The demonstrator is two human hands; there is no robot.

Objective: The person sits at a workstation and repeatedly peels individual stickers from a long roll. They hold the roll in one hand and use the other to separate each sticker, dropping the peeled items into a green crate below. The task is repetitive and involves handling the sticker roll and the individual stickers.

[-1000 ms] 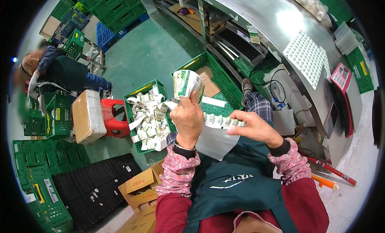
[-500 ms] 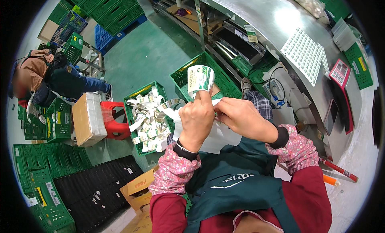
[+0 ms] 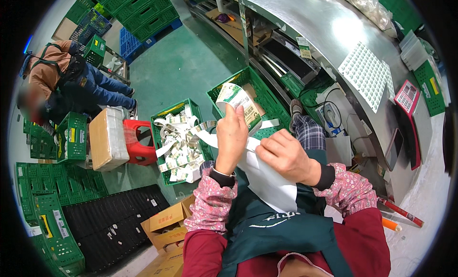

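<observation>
In front of my chest, my left hand (image 3: 232, 141) is closed on a strip of printed green-and-white labels (image 3: 238, 93), which curls in a loop above the fingers. My right hand (image 3: 286, 155) pinches the same band close by. Its plain white length (image 3: 274, 181) hangs down over the dark green apron. Another part of a strip runs left from my left hand toward a green crate (image 3: 208, 155) on the floor. That crate is heaped with tangled label strips (image 3: 180, 146). Beyond my hands stands a second green crate (image 3: 275, 100) with something brown inside.
At right is a metal table (image 3: 305, 12) bearing a label sheet (image 3: 365, 76), a red-and-white scale (image 3: 407, 93) and a tablet (image 3: 394, 142). Left are a red stool (image 3: 138, 134), a box (image 3: 107, 138) and a bending co-worker (image 3: 52, 67). An open carton (image 3: 167, 217) lies lower left.
The printed loop has tilted and opened out to the right. More of the white length hangs down. My right hand has shifted lower and right; the co-worker has bent further down.
</observation>
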